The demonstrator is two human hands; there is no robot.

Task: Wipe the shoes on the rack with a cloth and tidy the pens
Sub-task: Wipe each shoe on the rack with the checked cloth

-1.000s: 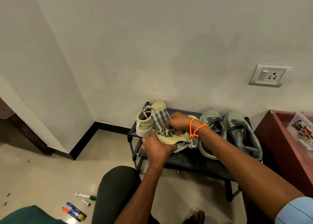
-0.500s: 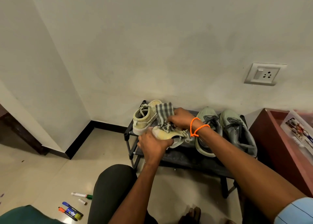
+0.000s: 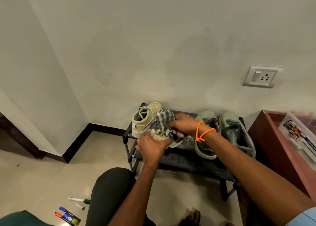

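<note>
since a second ago the left hand has slid up the toe of the small yellowish shoe, and the right hand has drawn the striped cloth nearer to the left hand; the shoe's pale toe, plain to see earlier, is now mostly covered. left hand curls round the toe end and grips it. right hand, with an orange cord bracelet at the wrist, pinches the grey-and-white cloth against the shoe's laced middle, and the cloth's upper end stands up behind the fingers. shoe is held just above the top shelf of the black shoe rack; whether its heel touches the shelf cannot be told.

its partner, a yellowish high-top, stands at the rack's left end, touching the cloth. two grey-green sneakers lie side by side at the right end, partly behind the right forearm.

pens lie loose on the floor at lower left: a white marker with a green cap, a small cap or stub, and a blue and an orange one by a blue-labelled tube whose print is too small to read.

a clear plastic box sits on the reddish counter at right, cut off by the frame edge; its printed label is blurred and its contents cannot be made out.
</note>
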